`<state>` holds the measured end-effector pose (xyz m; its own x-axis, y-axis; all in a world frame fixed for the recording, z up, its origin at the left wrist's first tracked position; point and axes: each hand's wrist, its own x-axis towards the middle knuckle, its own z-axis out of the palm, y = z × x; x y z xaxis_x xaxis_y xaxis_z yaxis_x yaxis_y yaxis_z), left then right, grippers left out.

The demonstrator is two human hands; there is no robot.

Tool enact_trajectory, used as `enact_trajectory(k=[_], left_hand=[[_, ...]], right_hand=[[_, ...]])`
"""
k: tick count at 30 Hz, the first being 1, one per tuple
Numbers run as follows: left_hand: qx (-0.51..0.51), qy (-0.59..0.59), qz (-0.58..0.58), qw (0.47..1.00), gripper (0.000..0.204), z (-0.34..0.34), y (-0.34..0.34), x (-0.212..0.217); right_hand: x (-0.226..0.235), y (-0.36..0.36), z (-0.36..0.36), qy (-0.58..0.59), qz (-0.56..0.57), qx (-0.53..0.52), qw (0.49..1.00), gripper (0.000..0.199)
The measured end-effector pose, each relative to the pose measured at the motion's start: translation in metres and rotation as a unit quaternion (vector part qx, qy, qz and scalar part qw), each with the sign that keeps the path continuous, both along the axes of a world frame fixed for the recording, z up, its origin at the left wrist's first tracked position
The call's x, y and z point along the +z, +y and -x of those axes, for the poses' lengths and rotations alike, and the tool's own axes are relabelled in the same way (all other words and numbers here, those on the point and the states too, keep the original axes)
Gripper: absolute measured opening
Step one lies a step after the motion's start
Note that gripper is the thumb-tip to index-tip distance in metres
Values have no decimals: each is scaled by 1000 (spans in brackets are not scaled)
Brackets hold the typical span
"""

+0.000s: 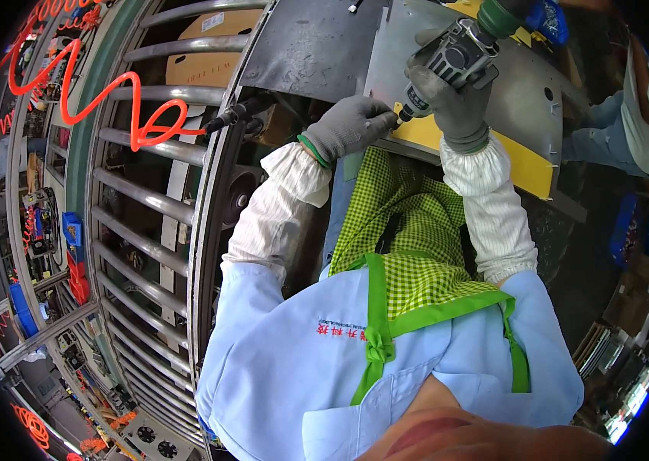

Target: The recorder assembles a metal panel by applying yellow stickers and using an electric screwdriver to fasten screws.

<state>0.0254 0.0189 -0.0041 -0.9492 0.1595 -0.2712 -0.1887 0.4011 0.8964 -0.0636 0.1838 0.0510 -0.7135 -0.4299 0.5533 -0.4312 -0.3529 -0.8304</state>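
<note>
Carton (201, 71), one, far left; contents hidden. Drill (464, 55), one; my right hand (447, 100) clamped round it. My left hand (349, 127): fingertips together just beside its tip.

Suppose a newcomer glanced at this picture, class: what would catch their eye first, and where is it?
Probably the orange-red coiled hose, looping over the metal bars at upper left. Next, the green checked apron near the centre, vivid against the pale blue shirt. Then the power tool, above and right of centre in the gloved right grip, its tip close to the left grip.
</note>
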Motion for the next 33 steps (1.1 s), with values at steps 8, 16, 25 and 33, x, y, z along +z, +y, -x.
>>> enact_trajectory(k=[8,16,25,33], left_hand=[[-23,-1,52,998,32,1,3,18],[278,114,45,953,37,-24,-14,-21],[194,97,196,956,41,-33,5,-15],[189,160,178,952,33,-24,11,-29]], right_hand=[[-16,4,-5,-106,106,67,986,43],[-18,20,-34,48,-71,33,996,49],[4,8,-27,42,-47,21,998,47],[-7,-6,-37,-241,171,255,921,42]])
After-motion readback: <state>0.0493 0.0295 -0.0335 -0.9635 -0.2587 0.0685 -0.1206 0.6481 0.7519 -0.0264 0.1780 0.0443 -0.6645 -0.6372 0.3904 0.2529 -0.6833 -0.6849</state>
